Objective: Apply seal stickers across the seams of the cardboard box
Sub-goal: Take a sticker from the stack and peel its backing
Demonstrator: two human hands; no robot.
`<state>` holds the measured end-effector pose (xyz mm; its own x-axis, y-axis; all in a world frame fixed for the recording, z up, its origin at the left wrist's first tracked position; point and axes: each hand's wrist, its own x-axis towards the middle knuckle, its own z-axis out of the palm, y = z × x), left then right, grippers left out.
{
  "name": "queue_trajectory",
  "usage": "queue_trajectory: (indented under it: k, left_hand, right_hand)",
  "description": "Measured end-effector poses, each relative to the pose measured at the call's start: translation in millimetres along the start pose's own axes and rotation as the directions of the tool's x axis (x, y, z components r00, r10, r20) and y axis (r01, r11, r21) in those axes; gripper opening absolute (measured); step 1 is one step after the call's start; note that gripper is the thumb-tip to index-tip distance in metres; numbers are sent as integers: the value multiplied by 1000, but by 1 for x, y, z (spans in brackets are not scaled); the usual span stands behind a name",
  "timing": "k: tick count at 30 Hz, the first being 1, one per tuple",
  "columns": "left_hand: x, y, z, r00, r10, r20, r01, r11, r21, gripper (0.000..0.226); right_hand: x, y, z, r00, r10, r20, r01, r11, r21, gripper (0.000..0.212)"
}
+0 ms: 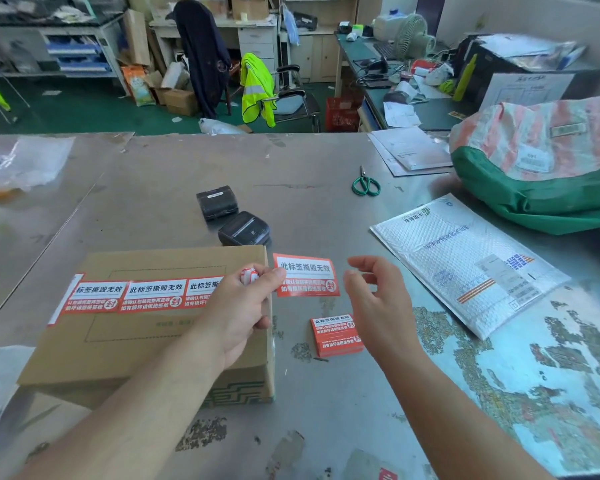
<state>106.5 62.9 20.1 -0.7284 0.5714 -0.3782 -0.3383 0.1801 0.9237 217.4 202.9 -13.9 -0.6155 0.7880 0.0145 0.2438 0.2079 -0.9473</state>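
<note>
1. Ahead, head view: left hand [243,306] pinches a red seal sticker [307,275] just right of the cardboard box [118,341].
2. Right hand [374,296], fingers loosely spread, hovers beside it, not touching.
3. Three applied stickers [149,294] cross the box top.

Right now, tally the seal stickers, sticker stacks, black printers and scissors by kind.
Seal stickers stuck on the cardboard box: 3
Seal sticker pinched by the left hand: 1
Sticker stack: 1
Black printers: 2
Scissors: 1
Total: 8
</note>
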Motion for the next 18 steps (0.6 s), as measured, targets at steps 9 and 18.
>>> queue_trajectory:
  k: [9,18]
  left_hand:
    - [-4,1,10,995,-92,31,96,981,-167,26]
    - [-5,1,11,992,-54,116,72,984,-160,17]
  right_hand:
    - [-8,-7,3,964,-141,224,139,990,24,36]
    - [-11,-6,3,944,-217,247,198,975,99,42]
